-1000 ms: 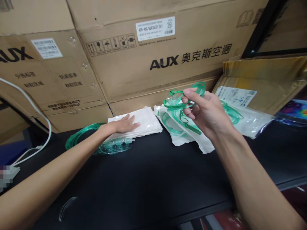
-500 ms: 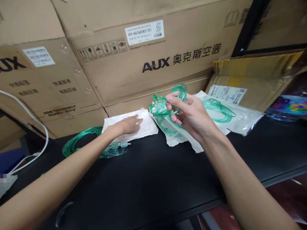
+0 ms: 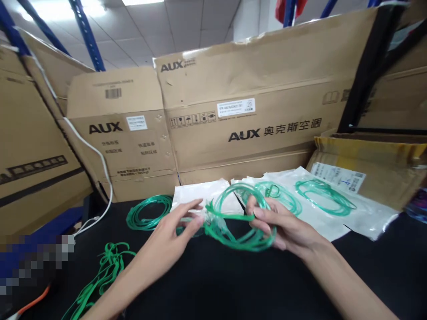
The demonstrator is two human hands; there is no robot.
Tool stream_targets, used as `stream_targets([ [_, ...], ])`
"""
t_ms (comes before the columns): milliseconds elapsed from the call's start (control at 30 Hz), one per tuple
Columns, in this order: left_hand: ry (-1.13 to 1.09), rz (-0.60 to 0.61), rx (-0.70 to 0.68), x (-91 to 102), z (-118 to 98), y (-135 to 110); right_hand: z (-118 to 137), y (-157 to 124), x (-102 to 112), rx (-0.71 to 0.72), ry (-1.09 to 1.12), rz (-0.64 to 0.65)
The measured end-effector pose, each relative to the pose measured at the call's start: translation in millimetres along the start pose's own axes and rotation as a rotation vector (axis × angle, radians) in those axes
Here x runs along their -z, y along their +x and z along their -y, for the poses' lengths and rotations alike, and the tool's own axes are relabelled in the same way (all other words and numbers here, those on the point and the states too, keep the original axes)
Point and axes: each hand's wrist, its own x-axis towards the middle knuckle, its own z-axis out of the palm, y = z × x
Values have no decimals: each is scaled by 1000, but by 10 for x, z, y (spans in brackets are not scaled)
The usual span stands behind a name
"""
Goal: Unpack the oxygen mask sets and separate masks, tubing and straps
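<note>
My right hand (image 3: 283, 224) grips a coil of green oxygen tubing (image 3: 230, 240) above the black table. A green strap and a clear plastic part, which looks like an oxygen mask (image 3: 216, 222), hang at the coil's left side. Close to that clear part is my left hand (image 3: 171, 229), its thumb and forefinger apart; whether the fingertips touch it I cannot tell. Behind the hands lies a stack of white packets (image 3: 190, 191). A second green tubing coil (image 3: 147, 215) rests on the table, left of the packets.
To the right lie flat clear-and-white bags (image 3: 363, 218) with green tubing coils. Loose green straps (image 3: 111, 262) are heaped at the left front. Large cardboard boxes (image 3: 267, 89) wall off the back, and a white cable (image 3: 100, 155) hangs at the left.
My left hand has come off the white packets toward the coil. The coil in my right hand is nearer and more spread out. The view has tilted up and turned left.
</note>
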Motion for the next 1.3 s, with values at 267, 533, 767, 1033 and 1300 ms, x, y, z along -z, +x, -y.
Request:
stream_targets([
  [267,46,122,128,-16,260,-729,-492,-310,-310,-466,-56,58],
  [533,148,113,27,76,192,-653,-388,-317,-186,-111,-1149,-455],
  [767,85,189,-40,-52,317,-724,-296,-268,-400,68,-1224,-142],
  [1033,108,130,-173,-144,416,-804,-618,-225,-189,-30,-1166,43],
  [1300,124,-14,-153,-222,445,-764,-518,-194,-515,-174,-906,187],
])
